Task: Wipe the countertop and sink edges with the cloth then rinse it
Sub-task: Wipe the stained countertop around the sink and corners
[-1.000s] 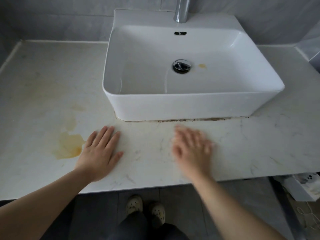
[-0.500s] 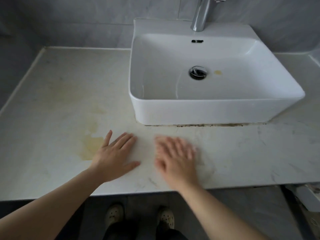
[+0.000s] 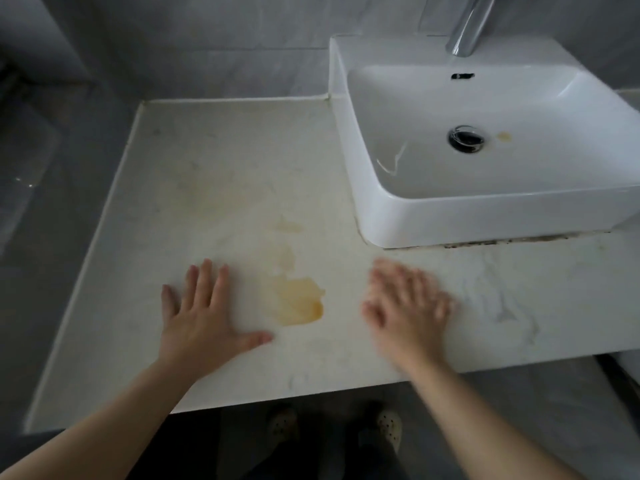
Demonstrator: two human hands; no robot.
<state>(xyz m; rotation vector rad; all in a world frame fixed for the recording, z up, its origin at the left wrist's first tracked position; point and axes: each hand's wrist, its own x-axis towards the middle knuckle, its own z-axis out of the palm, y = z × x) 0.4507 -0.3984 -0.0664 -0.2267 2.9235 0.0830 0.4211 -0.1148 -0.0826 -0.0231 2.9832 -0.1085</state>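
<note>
From the head camera, the left hand [image 3: 201,320] lies flat, palm down, on the countertop [image 3: 207,188] near its front edge. Its four fingers are straight and lightly spread, pointing toward the back wall, and the thumb sticks out to the right. It holds nothing. The bare left forearm runs back to the lower left corner of the view.

The right hand [image 3: 405,306] is also palm down near the front edge, below the front left corner of the sink [image 3: 450,220]. It is blurred, but its fingers read as straight and fanned, gripping nothing. Whether the palm presses the surface cannot be told. Its forearm crosses the front edge toward the lower right.

Between the two hands sits a yellow-brown stain [image 3: 299,301], just beside the left thumb tip, with fainter marks trailing from it toward the back edge.

The white sink stands on the right part of the countertop, against the back wall, with a drain [image 3: 465,138] in its basin and a chrome faucet [image 3: 467,26] at its rear. A dark line runs along the sink's front base.

Two shoes [image 3: 282,426] show on the floor beneath the front edge.
</note>
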